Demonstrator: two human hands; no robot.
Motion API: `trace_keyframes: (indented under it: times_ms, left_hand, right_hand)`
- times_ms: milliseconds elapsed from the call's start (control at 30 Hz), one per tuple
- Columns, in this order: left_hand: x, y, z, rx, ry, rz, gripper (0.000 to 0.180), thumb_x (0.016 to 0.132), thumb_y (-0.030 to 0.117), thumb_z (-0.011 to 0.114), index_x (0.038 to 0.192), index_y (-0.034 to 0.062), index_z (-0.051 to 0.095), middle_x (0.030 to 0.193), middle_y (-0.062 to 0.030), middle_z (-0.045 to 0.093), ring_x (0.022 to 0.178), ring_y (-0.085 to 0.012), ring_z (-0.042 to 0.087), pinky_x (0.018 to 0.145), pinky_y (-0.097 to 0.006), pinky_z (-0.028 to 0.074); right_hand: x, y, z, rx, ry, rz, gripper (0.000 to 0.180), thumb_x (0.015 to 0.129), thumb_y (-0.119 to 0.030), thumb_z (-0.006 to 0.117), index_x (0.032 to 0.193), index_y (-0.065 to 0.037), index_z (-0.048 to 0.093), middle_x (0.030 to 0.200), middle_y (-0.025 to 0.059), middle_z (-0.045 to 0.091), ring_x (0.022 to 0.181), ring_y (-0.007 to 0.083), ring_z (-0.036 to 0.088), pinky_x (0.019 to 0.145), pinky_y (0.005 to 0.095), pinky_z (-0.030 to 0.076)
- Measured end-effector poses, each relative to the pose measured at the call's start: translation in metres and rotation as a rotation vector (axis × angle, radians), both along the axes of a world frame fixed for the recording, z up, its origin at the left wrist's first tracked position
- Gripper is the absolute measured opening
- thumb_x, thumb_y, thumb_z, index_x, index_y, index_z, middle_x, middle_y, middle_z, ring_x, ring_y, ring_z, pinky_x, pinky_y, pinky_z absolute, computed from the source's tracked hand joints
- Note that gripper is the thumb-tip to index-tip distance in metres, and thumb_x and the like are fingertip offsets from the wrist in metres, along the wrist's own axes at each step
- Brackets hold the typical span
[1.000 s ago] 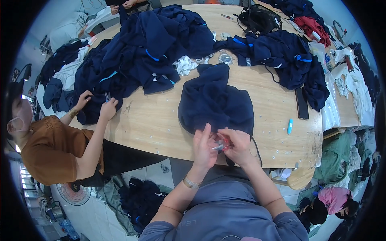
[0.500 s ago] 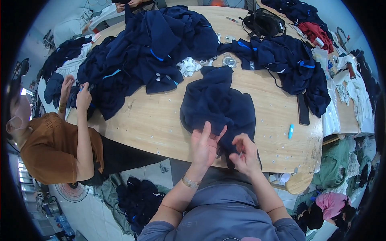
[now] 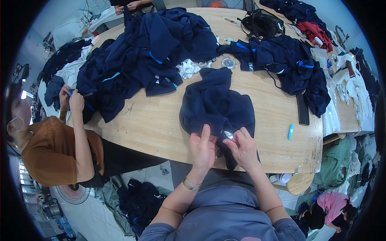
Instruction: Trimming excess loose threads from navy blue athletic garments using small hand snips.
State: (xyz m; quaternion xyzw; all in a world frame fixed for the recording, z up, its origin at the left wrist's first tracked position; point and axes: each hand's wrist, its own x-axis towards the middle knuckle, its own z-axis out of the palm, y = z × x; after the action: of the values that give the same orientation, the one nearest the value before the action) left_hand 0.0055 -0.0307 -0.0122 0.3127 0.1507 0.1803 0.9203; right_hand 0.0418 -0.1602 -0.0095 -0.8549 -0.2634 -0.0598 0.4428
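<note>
A navy garment [image 3: 215, 100] lies bunched on the wooden table in front of me. My left hand [image 3: 203, 148] has its near hem between the thumb, which points up along the cloth, and fingers partly hidden by the fabric. Close by on the right, my right hand [image 3: 243, 148] is closed in a pinch on a small shiny silver piece [image 3: 229, 135] with a bit of red near the fingers. Its exact kind is too small to make out. That piece is right beside the garment's edge.
A large navy garment heap [image 3: 148, 48] covers the table's far left, a smaller navy pile [image 3: 285, 60] the right. A phone [image 3: 303, 109], a light-blue marker [image 3: 290, 131], clear tape [image 3: 228, 63] and a black bag [image 3: 263, 22] lie around. A co-worker [image 3: 60, 148] stands at left.
My right hand has moved in to the garment's edge, and the silver piece now shows in its pinch. My left fingers have come together at the hem. The co-worker's hands have come together.
</note>
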Motion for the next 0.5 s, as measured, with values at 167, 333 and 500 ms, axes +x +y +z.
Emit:
trace_keyframes:
  times_ms: [167,333,500]
  left_hand:
    - [-0.002,-0.001,-0.006,0.014,0.003,0.032,0.021,0.089,0.013,0.057,0.105,0.0038,0.048,0.102,-0.0078,0.057,0.090,-0.0151,0.057,0.081,-0.031,0.047]
    - [-0.003,-0.004,0.000,0.061,0.005,0.058,0.021,0.090,0.011,0.056,0.107,0.0027,0.047,0.101,-0.0070,0.057,0.088,-0.0136,0.057,0.079,-0.029,0.048]
    - [-0.005,-0.006,-0.004,0.148,-0.005,0.078,0.017,0.090,0.011,0.056,0.104,0.0027,0.050,0.098,-0.0069,0.059,0.089,-0.0127,0.057,0.079,-0.028,0.048]
  right_hand:
    - [0.001,0.001,0.009,-0.119,-0.076,-0.007,0.035,0.075,-0.033,0.069,0.071,-0.003,0.052,0.069,0.0089,0.044,0.053,0.0252,0.048,0.046,0.0335,0.038]
    - [0.004,0.001,0.012,-0.213,-0.150,0.024,0.037,0.073,-0.038,0.070,0.070,-0.005,0.052,0.068,0.0076,0.044,0.052,0.0236,0.049,0.045,0.0326,0.039]
    - [0.010,0.001,0.009,-0.238,-0.250,0.043,0.039,0.074,-0.041,0.068,0.072,-0.006,0.051,0.067,0.0064,0.043,0.049,0.0215,0.051,0.042,0.0301,0.039]
